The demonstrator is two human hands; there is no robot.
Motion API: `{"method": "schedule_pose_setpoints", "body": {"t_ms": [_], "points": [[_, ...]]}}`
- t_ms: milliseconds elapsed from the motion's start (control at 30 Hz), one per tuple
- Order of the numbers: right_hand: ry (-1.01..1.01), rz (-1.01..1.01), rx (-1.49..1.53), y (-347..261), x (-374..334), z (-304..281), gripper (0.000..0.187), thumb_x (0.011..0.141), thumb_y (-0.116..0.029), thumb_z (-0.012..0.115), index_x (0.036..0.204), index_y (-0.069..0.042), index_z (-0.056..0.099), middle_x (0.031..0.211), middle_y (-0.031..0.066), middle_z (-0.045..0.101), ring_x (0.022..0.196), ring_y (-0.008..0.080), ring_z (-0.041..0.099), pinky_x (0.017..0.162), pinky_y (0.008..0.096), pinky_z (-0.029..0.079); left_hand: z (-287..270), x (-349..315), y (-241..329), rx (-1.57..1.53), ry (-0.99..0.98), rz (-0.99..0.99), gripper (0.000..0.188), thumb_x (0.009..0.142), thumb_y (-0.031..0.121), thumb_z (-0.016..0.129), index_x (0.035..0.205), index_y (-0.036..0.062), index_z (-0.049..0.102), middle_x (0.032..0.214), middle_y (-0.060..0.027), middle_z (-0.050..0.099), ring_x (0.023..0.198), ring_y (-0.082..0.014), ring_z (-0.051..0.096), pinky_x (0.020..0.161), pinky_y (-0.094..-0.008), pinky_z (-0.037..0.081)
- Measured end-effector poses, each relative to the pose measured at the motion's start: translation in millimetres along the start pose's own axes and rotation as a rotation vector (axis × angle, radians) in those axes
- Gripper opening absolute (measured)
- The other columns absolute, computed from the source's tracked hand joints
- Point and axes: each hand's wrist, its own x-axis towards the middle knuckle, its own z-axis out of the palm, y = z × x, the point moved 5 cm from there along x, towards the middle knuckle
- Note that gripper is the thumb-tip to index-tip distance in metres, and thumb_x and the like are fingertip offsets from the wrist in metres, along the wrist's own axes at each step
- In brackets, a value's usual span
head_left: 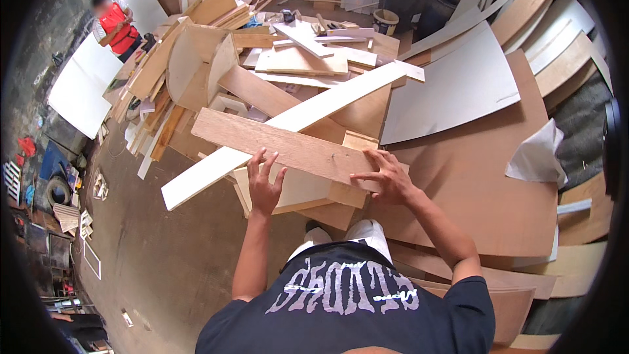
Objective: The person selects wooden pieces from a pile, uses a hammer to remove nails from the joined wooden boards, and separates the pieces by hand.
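A brown wooden plank (282, 144) lies crosswise in front of me, over a long white board (196, 180) that slants from lower left to upper right. My left hand (265, 190) is at the plank's near edge, with fingers raised and spread; whether they press on it is hard to tell. Over the plank's right end, my right hand (392, 178) rests with its fingers spread across the wood. Beneath the plank is a wooden box-like frame (308, 190) with a pale panel, partly hidden. A small wood block (360, 141) sits just beyond the plank near my right hand.
Stacked offcuts and white boards (301, 59) cover the bench ahead. A large white sheet (452, 85) lies on brown panels (485, 183) to my right. At far left stands a person in a red vest (121, 29). A tyre (57, 191) lies by the left wall.
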Motion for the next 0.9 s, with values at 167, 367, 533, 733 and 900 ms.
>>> {"method": "schedule_pose_setpoints", "body": {"t_ms": [167, 367, 533, 733, 900], "points": [[-0.079, -0.074, 0.038, 53.2, 76.1, 7.1, 0.087, 0.057, -0.012, 0.085, 0.135, -0.05, 0.072, 0.16, 0.0201, 0.042, 0.145, 0.0424, 0.042, 0.121, 0.0528, 0.04, 33.0, 31.7, -35.7, 0.048, 0.012, -0.092, 0.039, 0.091, 0.02, 0.083, 0.128, 0.0123, 0.073, 0.143, -0.0134, 0.056, 0.132, -0.0349, 0.054, 0.112, -0.0479, 0.049], [-0.062, -0.253, 0.044, 112.7, 147.7, 34.2, 0.083, 0.06, -0.015, 0.084, 0.133, -0.051, 0.072, 0.161, 0.019, 0.043, 0.144, 0.0421, 0.044, 0.113, 0.0542, 0.048, 68.2, 54.1, -67.2, 0.224, 0.055, -0.207, 0.04, 0.085, 0.01, 0.085, 0.123, 0.0118, 0.073, 0.14, -0.0111, 0.058, 0.129, -0.0329, 0.056, 0.111, -0.0459, 0.049], [-0.163, -0.307, 0.089, 147.4, 196.1, 50.5, 0.08, 0.064, -0.016, 0.08, 0.135, -0.051, 0.071, 0.161, 0.0216, 0.044, 0.146, 0.0434, 0.043, 0.115, 0.053, 0.045, 89.7, 65.3, -83.4, 0.331, 0.056, -0.237, 0.041, 0.083, 0.008, 0.085, 0.122, 0.0114, 0.071, 0.138, -0.0104, 0.059, 0.127, -0.0325, 0.057, 0.11, -0.0457, 0.05], [-0.237, -0.393, 0.101, 185.2, 227.7, 85.5, 0.075, 0.069, -0.02, 0.079, 0.136, -0.05, 0.07, 0.162, 0.0222, 0.044, 0.147, 0.0436, 0.043, 0.119, 0.0512, 0.041, 113.1, 64.8, -96.7, 0.368, -0.02, -0.383, 0.038, 0.087, 0.011, 0.082, 0.123, 0.0108, 0.071, 0.137, -0.0121, 0.059, 0.128, -0.0338, 0.057, 0.111, -0.046, 0.049], [-0.28, -0.402, 0.148, 204.5, 241.6, 100.6, 0.079, 0.071, -0.022, 0.08, 0.142, -0.051, 0.065, 0.164, 0.0196, 0.043, 0.147, 0.0428, 0.044, 0.121, 0.0502, 0.037, 121.3, 70.4, -93.2, 0.407, -0.028, -0.382, 0.042, 0.088, 0.012, 0.081, 0.127, 0.0097, 0.068, 0.14, -0.0136, 0.057, 0.133, -0.0361, 0.053, 0.113, -0.0468, 0.047]]}}
